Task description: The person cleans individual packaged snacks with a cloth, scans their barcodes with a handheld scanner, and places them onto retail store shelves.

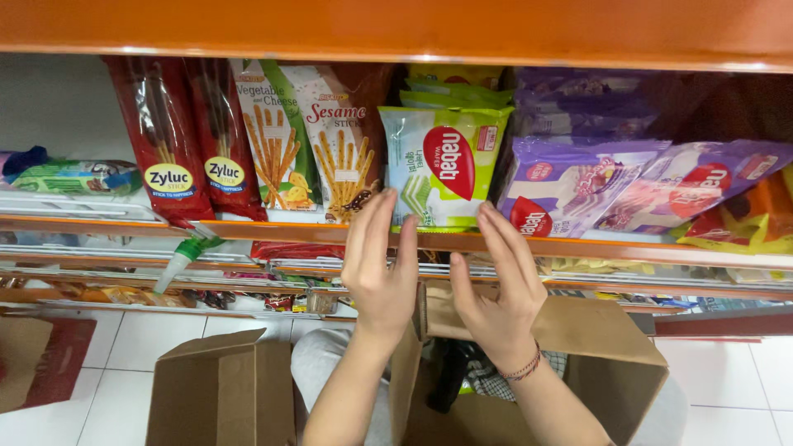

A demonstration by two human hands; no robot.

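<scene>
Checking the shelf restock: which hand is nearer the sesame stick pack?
Left. The left hand has its fingertips at the lower right corner of the sesame stick pack; the right hand is farther right, below the green wafer pack.

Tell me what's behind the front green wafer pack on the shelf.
More green packs stand stacked behind the green wafer pack; only their top edges show, the rest is covered.

Red stick-snack packs point(190, 136) far left on shelf; purple wafer packs point(578, 186) right; brown cardboard box point(221, 388) near, on white tiled floor point(140, 339).
</scene>
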